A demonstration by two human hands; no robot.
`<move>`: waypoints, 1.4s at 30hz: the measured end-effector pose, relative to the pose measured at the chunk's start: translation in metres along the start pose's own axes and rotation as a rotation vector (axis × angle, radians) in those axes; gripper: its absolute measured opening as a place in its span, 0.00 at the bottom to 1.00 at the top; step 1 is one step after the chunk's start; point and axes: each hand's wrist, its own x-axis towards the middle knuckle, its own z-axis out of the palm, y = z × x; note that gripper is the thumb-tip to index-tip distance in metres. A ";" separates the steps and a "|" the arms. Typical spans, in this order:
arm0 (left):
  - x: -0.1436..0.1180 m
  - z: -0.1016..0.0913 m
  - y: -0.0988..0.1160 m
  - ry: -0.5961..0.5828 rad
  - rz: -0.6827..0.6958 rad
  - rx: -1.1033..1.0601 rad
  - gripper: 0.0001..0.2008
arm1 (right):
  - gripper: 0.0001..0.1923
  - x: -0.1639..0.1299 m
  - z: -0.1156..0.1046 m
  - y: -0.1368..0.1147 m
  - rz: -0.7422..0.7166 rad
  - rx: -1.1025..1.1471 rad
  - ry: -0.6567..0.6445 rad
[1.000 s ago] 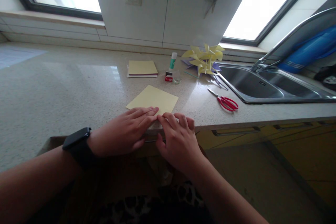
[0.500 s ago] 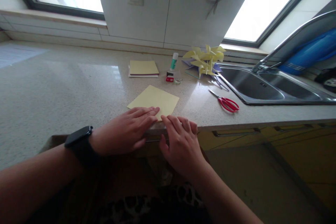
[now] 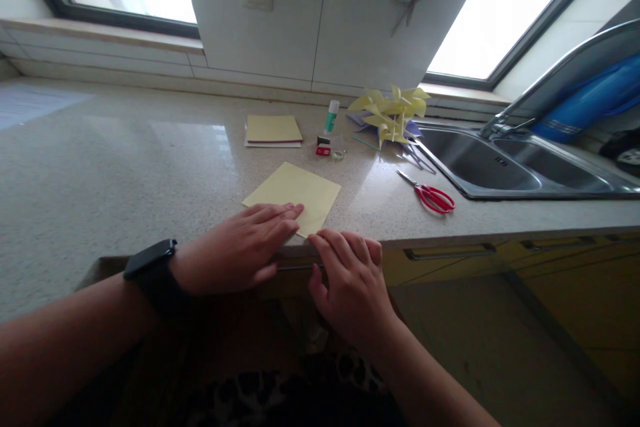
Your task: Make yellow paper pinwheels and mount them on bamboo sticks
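Right hand [image 3: 353,280] has slid toward the tabletop [image 3: 100,173] edge, seemingly off the paper [image 3: 295,193]; left hand [image 3: 240,250] presses flat, both grips open.

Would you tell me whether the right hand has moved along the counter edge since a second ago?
Yes: the right hand slid rightward along the counter edge, away from the left hand.

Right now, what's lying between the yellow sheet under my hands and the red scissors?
Nothing: in the head view, only bare speckled countertop separates the yellow paper sheet from the red-handled scissors.
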 end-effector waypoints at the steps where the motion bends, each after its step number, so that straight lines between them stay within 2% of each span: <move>1: 0.000 0.000 0.000 -0.005 0.000 0.004 0.29 | 0.20 0.000 0.000 0.000 0.002 -0.007 -0.003; 12: 0.000 0.000 0.001 -0.028 0.010 0.023 0.35 | 0.25 0.008 0.003 -0.005 0.044 -0.082 -0.050; 19: 0.000 0.002 -0.001 0.019 0.002 -0.020 0.37 | 0.29 0.016 0.004 -0.004 0.059 -0.092 -0.088; 25: 0.001 0.000 0.000 0.047 0.014 -0.052 0.37 | 0.32 0.022 0.004 -0.003 0.057 -0.096 -0.124; 35: 0.001 0.000 0.001 -0.003 0.014 0.002 0.34 | 0.35 0.024 0.005 -0.001 0.058 -0.064 -0.133; 42: 0.002 -0.001 0.002 -0.017 -0.001 0.007 0.34 | 0.30 0.012 0.005 -0.005 0.095 -0.021 -0.079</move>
